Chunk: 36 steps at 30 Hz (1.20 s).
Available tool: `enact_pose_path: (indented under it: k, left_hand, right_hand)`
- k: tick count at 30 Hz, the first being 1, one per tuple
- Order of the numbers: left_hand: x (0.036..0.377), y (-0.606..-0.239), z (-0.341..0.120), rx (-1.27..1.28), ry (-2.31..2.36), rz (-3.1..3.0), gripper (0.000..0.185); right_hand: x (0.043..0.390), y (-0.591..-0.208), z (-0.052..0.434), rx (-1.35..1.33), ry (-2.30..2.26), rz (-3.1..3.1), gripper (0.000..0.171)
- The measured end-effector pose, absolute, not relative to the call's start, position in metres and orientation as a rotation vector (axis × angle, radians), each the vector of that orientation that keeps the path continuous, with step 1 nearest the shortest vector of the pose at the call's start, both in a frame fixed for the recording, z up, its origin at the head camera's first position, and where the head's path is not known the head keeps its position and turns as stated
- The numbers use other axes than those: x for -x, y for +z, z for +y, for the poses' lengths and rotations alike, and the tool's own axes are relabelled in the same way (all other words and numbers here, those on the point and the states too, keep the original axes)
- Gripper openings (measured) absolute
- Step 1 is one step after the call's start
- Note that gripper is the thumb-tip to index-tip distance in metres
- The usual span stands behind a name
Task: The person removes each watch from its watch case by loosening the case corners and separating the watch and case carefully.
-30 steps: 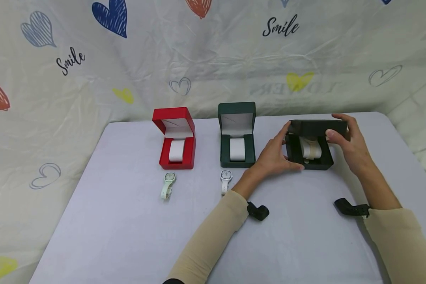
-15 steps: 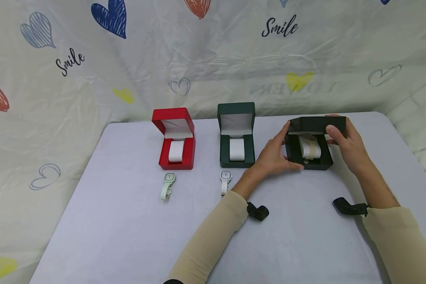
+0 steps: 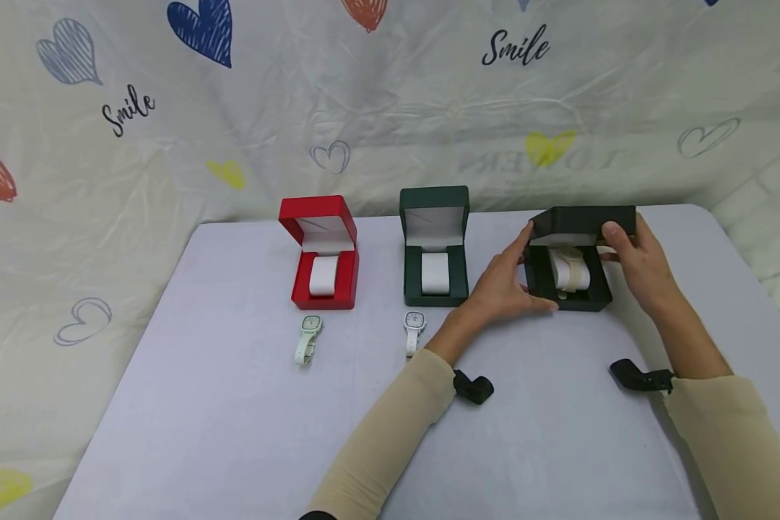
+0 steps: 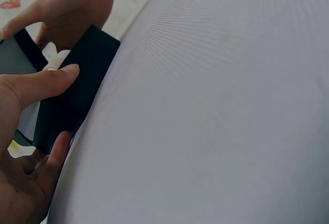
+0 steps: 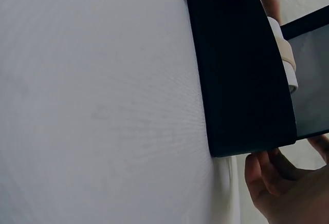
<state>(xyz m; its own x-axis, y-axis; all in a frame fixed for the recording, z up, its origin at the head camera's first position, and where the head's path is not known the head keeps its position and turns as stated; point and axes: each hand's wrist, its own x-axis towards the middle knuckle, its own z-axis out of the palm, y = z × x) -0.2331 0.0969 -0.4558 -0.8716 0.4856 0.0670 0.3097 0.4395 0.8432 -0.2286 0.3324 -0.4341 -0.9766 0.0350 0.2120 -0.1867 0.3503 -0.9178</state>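
Both hands are gripping the black watch box (image 3: pixel 568 285): the left hand (image 3: pixel 500 289) is clasping its base, the right hand (image 3: pixel 637 263) is pinching the half-raised lid (image 3: pixel 581 222), a cream watch (image 3: pixel 570 269) sitting between them.

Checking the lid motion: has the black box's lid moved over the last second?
Yes. The black box's lid has swung up, opening wider: against its base, more of the cushion shows.
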Motion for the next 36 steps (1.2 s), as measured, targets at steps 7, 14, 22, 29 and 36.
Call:
enact_pose_path:
  k: [7, 14, 22, 29, 36]
  left_hand:
    - [0.231, -0.455, 0.096, -0.689, 1.395, 2.507, 0.134]
    - [0.231, -0.455, 0.096, -0.678, 1.396, 2.511, 0.134]
    - [0.231, -0.452, 0.097, -0.672, 1.393, 2.508, 0.133]
    - [0.232, -0.452, 0.098, -0.658, 1.395, 2.505, 0.133]
    - [0.232, -0.453, 0.099, -0.649, 1.395, 2.497, 0.133]
  right_hand:
    - [0.230, -0.427, 0.330, -0.049, 1.673, -2.493, 0.017]
    - [0.233, -0.421, 0.328, 0.025, 1.699, -2.569, 0.039]
    - [0.238, -0.415, 0.326, 0.099, 1.692, -2.631, 0.078]
    - [0.241, -0.415, 0.327, 0.125, 1.711, -2.666, 0.084]
    - [0.241, -0.417, 0.329, 0.124, 1.761, -2.650, 0.088]
